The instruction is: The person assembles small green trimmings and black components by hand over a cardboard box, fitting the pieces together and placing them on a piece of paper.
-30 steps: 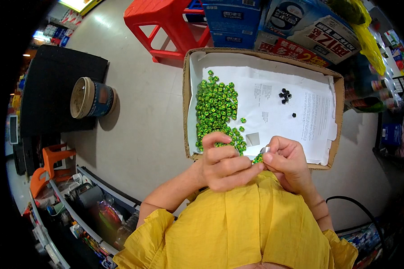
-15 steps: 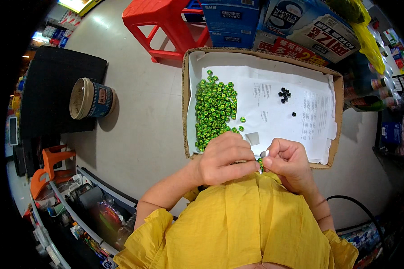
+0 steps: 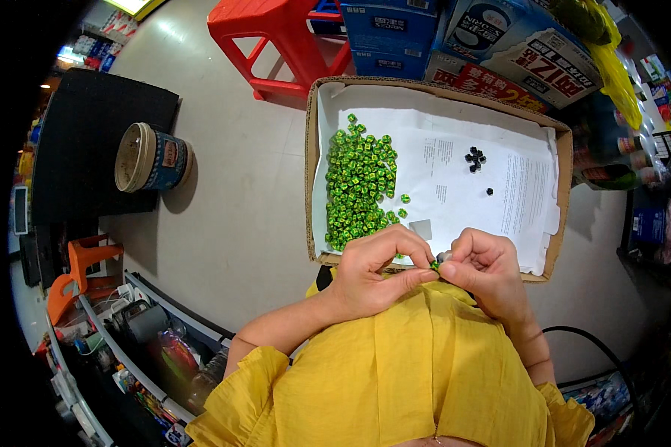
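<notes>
A shallow cardboard tray (image 3: 312,171) lined with white paper lies in front of me. Many small shiny green faceted pieces (image 3: 356,182) are heaped along its left side, and a little group of black pieces (image 3: 475,159) sits on the right. Over the tray's near edge, my left hand (image 3: 384,268) pinches one small green piece (image 3: 435,265) between thumb and forefinger. My right hand (image 3: 488,272) meets it there, thumb and forefinger closed on a small pale item (image 3: 444,258) whose kind I cannot make out. A grey square (image 3: 420,228) lies on the paper just beyond my fingers.
Beyond the tray stand a red plastic stool (image 3: 276,45) and stacked blue cartons (image 3: 388,37). A bucket (image 3: 153,160) is at the left, beside a black box-like surface (image 3: 89,149). Bottles (image 3: 626,141) stand at the right; an orange stool (image 3: 89,261) and cluttered shelf (image 3: 164,328) are lower left.
My left hand has turned, its fingers now arched with the fingertips meeting the thumb on the green piece. The right hand stays nearly in place. The whole view has shifted slightly.
</notes>
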Demonstrator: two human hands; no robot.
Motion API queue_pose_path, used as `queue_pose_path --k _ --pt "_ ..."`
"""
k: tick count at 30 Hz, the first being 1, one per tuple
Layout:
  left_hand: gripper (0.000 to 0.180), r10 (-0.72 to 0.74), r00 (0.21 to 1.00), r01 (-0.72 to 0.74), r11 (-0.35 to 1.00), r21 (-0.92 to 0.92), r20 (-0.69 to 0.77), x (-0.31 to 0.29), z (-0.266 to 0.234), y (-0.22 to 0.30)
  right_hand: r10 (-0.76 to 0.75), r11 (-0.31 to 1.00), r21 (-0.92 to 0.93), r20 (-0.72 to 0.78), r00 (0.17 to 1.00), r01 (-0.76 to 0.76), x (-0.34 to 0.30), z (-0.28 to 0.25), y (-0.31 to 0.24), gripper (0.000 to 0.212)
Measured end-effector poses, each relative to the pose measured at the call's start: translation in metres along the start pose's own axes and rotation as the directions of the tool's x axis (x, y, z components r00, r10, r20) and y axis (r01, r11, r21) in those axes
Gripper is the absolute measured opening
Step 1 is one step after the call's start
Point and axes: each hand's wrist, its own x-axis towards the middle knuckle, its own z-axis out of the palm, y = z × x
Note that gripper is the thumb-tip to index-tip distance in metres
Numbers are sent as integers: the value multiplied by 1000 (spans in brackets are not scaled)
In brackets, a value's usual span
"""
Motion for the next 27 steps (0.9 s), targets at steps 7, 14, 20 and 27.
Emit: queue_pose_path --k 7,14,20,27 --pt "17 -275 960 278 908 -314 55 0 0 11 -107 991 -71 51 993 111 -5 2 4 13" --pt "22 -274 962 268 921 -282 17 -1 1 14 -246 965 -87 18 969 246 -7 3 14 15" --pt "23 -247 967 254 939 -234 56 -1 -1 14 -158 987 -10 36 987 159 -8 0 11 13" --pt "25 -263 965 248 896 -369 8 0 4 12 -134 973 187 -5 991 132 -5 10 6 14"
